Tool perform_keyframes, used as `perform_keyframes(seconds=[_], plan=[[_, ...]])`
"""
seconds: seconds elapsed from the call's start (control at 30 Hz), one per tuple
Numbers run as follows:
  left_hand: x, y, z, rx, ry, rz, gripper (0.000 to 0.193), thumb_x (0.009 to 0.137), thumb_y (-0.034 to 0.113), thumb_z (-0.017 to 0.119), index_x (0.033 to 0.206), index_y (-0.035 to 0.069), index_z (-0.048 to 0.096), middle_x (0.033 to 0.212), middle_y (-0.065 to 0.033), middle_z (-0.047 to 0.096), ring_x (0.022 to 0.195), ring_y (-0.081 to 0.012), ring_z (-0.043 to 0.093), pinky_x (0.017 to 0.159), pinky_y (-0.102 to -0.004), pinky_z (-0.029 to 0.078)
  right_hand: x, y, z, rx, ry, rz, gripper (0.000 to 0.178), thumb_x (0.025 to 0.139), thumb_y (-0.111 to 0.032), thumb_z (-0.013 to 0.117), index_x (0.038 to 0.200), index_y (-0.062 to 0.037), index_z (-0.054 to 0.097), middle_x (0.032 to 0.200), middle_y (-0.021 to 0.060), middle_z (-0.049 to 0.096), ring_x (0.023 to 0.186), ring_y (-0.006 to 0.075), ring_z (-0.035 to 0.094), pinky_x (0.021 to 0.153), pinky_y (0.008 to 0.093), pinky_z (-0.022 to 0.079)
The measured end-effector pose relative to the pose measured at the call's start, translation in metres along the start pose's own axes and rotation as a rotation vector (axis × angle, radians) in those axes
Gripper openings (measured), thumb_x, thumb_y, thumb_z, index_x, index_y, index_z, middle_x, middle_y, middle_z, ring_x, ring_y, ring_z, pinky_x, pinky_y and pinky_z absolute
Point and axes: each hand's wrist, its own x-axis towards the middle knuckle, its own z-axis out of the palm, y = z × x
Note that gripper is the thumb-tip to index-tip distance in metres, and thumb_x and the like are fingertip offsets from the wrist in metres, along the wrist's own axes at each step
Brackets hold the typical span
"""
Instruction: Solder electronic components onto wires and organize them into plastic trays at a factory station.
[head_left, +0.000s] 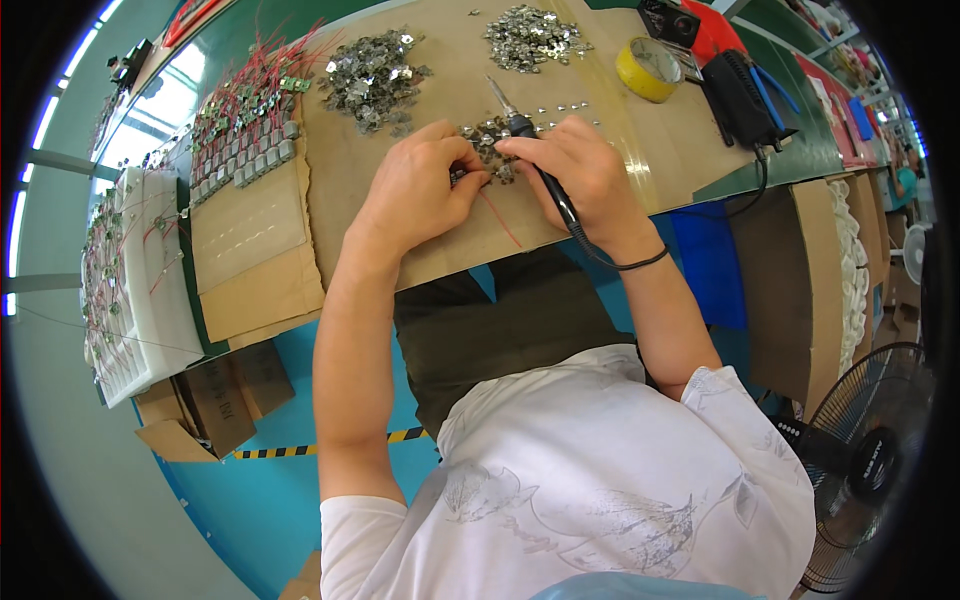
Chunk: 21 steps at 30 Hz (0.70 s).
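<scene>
"Holding what in the right hand point(588, 180)?"
"The soldering iron point(555, 187), closed in my grip; its tip points far and left."
"And the left hand point(425, 178)?"
"It curls inward; whether it grips the red wire point(502, 220) at its near right I cannot tell; small metal parts point(488, 133) lie between my hands."

Head camera: I'm watching remotely through the left fisheye, looking steeply down from the wearer's head.
Shirt point(580, 460): it's filling the near foreground.
Hands point(422, 180): I'm seeing them farther out, above centre.
Surface point(335, 185): it's stretching beyond them.
Fan point(872, 462): it's edging the right rim.
</scene>
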Motion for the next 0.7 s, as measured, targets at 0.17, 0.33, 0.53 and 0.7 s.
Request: perform_keyframes(seconds=[0.17,0.33,0.53,0.7], plan=[[0.001,0.0026,-0.0018,-0.006,-0.024,-0.053,0.009,0.08,0.011,0.079,0.082,0.003,0.073,0.087,-0.0129,0.066,0.083,-0.0355,0.066,0.074,-0.0447,0.053,-0.0007,0.0016,0.0023,0.003,-0.032,-0.007,0.038,0.08,0.001,0.074,0.116,-0.0139,0.073,0.08,0.0036,0.064,0.078,0.0253,0.06,0.063,0.0359,0.052],[-0.0012,-0.0036,0.0002,-0.002,0.015,0.019,0.012,0.082,0.008,0.081,0.084,0.0,0.071,0.082,-0.0098,0.062,0.067,-0.0239,0.06,0.062,-0.0364,0.048,-0.0024,-0.0011,0.0003,0.012,-0.009,0.007,0.037,0.08,0.0,0.075,0.115,-0.0142,0.073,0.078,0.0031,0.063,0.078,0.0249,0.06,0.063,0.036,0.052],[-0.0001,0.0002,-0.001,-0.01,-0.012,-0.047,0.009,0.08,0.01,0.079,0.083,0.004,0.074,0.087,-0.0127,0.066,0.08,-0.0346,0.066,0.072,-0.0435,0.053,-0.0068,-0.001,0.0008,0.017,0.011,0.008,0.035,0.08,0.001,0.075,0.112,-0.013,0.074,0.076,0.0037,0.061,0.075,0.0253,0.059,0.062,0.0361,0.051],[0.0007,0.0011,-0.0022,-0.003,-0.023,-0.047,0.009,0.08,0.011,0.08,0.083,0.004,0.074,0.087,-0.0128,0.066,0.081,-0.0347,0.066,0.072,-0.0436,0.053,-0.005,0.0009,0.0006,0.031,0.027,-0.021,0.036,0.079,0.002,0.076,0.112,-0.0117,0.074,0.075,0.0044,0.061,0.072,0.0257,0.057,0.06,0.0358,0.05]])
